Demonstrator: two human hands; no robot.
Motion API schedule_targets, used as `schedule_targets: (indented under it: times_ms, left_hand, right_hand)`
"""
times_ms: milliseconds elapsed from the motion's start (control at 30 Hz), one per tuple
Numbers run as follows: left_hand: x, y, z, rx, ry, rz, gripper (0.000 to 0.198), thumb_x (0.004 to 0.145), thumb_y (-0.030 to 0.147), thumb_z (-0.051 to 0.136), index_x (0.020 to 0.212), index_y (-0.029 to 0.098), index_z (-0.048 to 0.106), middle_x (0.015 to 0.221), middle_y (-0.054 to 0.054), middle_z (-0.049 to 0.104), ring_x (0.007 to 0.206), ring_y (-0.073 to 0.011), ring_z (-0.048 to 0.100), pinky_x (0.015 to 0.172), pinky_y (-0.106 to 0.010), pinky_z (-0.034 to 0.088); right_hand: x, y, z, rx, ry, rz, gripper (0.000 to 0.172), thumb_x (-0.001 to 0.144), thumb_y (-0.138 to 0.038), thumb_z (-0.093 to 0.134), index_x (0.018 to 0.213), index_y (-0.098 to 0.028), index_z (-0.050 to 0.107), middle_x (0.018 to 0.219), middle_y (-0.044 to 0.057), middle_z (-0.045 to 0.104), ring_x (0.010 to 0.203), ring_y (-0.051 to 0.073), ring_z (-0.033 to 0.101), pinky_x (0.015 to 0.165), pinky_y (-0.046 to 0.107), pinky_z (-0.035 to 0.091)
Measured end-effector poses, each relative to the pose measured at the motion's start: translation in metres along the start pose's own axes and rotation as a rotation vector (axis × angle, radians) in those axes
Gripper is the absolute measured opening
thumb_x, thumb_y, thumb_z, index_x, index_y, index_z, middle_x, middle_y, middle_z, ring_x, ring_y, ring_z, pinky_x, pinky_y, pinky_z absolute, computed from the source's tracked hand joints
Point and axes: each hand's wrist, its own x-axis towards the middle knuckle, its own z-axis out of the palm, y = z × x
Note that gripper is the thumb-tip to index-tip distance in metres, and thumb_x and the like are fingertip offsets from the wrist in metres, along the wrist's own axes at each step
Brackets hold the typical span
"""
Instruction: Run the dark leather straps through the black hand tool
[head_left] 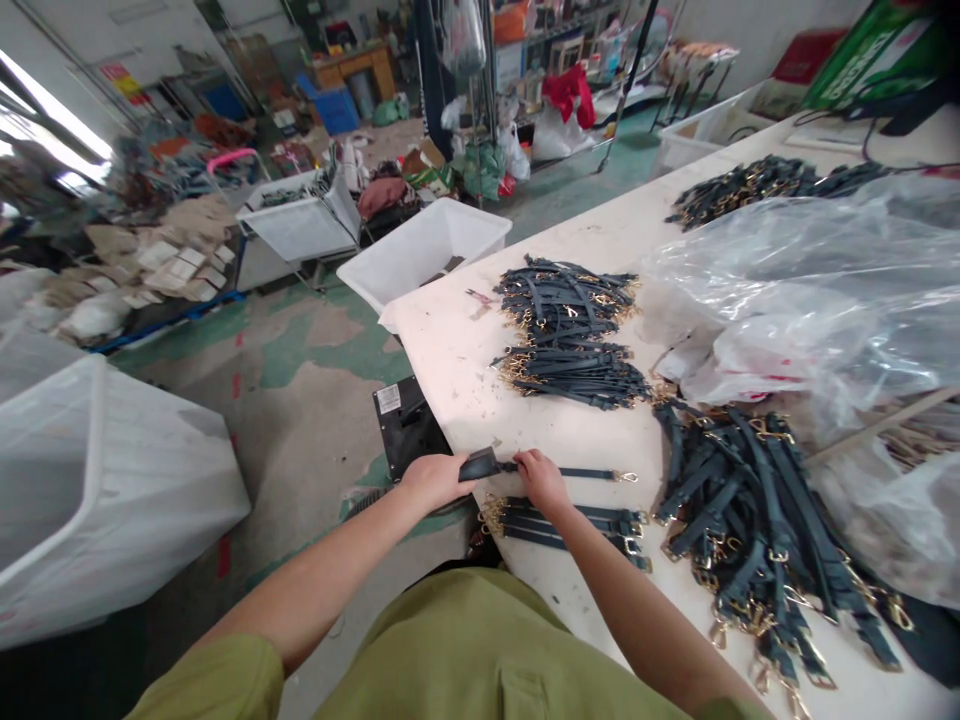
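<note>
At the near left edge of the white table, my left hand is closed on a dark strap piece. My right hand pinches the thin part of the same strap just to the right. Beyond my fingers, a narrow dark strap end with a gold clasp lies toward the right. Nearer to me, a row of dark straps with gold hardware is lined up below my right hand.
Bundles of dark straps lie farther up the table. A large strap pile is at the right, beside clear plastic sheeting. Small pliers rest near the far left edge. White bins stand on the floor.
</note>
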Motion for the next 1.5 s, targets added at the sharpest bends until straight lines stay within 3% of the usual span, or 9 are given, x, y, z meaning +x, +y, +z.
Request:
schedule_targets:
  times_ms: [167,267,433,633,800,967,1200,1367,1500]
  left_hand:
    - [-0.026,-0.031,-0.002,-0.064,-0.047,-0.126,0.048,0.071,0.058,0.037,0.108,0.029,0.05,0.091,-0.004,0.064,0.079,-0.0206,0.059,0.06,-0.026,0.041]
    - [-0.04,-0.036,0.007,-0.105,-0.056,-0.138,0.049,0.071,0.058,0.037,0.11,0.03,0.047,0.093,-0.004,0.063,0.082,-0.0202,0.058,0.061,-0.025,0.041]
    - [-0.036,-0.021,0.019,-0.099,-0.036,-0.062,0.05,0.07,0.06,0.037,0.106,0.028,0.051,0.086,-0.005,0.064,0.077,-0.0208,0.059,0.06,-0.026,0.041]
    - [-0.002,0.002,0.015,-0.019,0.038,0.07,0.047,0.07,0.054,0.041,0.107,0.026,0.052,0.083,-0.006,0.065,0.074,-0.0226,0.06,0.06,-0.029,0.044]
    - [0.01,0.008,0.013,0.021,0.041,0.099,0.045,0.069,0.054,0.041,0.103,0.027,0.055,0.082,-0.006,0.065,0.074,-0.0223,0.06,0.06,-0.029,0.044]
    - [0.009,0.009,0.007,0.028,0.023,0.08,0.046,0.069,0.056,0.04,0.103,0.028,0.054,0.084,-0.005,0.065,0.076,-0.0221,0.06,0.063,-0.029,0.044]
    - [-0.015,-0.012,-0.001,-0.001,-0.048,-0.032,0.047,0.071,0.057,0.036,0.105,0.029,0.052,0.09,-0.004,0.064,0.081,-0.0211,0.059,0.063,-0.027,0.043]
    - [-0.021,-0.005,-0.004,0.003,-0.046,-0.013,0.047,0.07,0.057,0.038,0.104,0.028,0.052,0.088,-0.005,0.064,0.079,-0.022,0.059,0.062,-0.027,0.043]
    - [-0.017,0.006,-0.007,0.029,-0.041,0.008,0.048,0.071,0.057,0.037,0.107,0.027,0.051,0.087,-0.006,0.064,0.078,-0.022,0.059,0.064,-0.028,0.043]
  right_hand:
    - [0.0,0.0,-0.001,-0.007,-0.001,0.01,0.026,0.079,-0.019,0.039,0.101,-0.02,0.053,0.097,0.005,0.052,0.085,0.013,0.048,0.078,0.022,0.03]
    - [0.0,0.003,0.0,0.008,-0.024,-0.025,0.032,0.071,-0.019,0.049,0.103,-0.021,0.051,0.099,0.004,0.051,0.089,0.014,0.047,0.08,0.022,0.03]
    - [0.003,0.008,0.003,0.027,-0.043,-0.054,0.037,0.066,-0.012,0.048,0.103,-0.02,0.051,0.098,0.003,0.051,0.088,0.013,0.047,0.081,0.022,0.03]
    - [0.003,0.01,0.003,0.011,-0.05,-0.078,0.035,0.068,-0.008,0.041,0.1,-0.019,0.051,0.099,0.004,0.051,0.088,0.014,0.047,0.081,0.023,0.031]
    - [0.002,0.01,0.003,0.012,-0.047,-0.089,0.033,0.069,-0.009,0.039,0.098,-0.019,0.052,0.097,0.004,0.051,0.088,0.014,0.046,0.081,0.023,0.031]
    - [0.003,0.009,0.0,0.017,-0.041,-0.096,0.031,0.068,-0.013,0.044,0.097,-0.02,0.052,0.097,0.003,0.05,0.088,0.014,0.046,0.08,0.022,0.031]
    - [0.004,-0.003,0.0,-0.051,-0.05,0.026,0.023,0.074,-0.03,0.049,0.095,-0.022,0.054,0.096,0.005,0.05,0.088,0.015,0.047,0.077,0.024,0.031]
    - [0.007,-0.01,0.002,-0.073,-0.03,0.073,0.031,0.072,-0.046,0.05,0.089,-0.021,0.055,0.092,0.006,0.051,0.085,0.017,0.048,0.073,0.026,0.033]
    - [0.006,-0.002,0.002,0.005,-0.016,0.033,0.032,0.071,-0.038,0.052,0.099,-0.021,0.051,0.094,0.005,0.052,0.087,0.016,0.049,0.076,0.025,0.034]
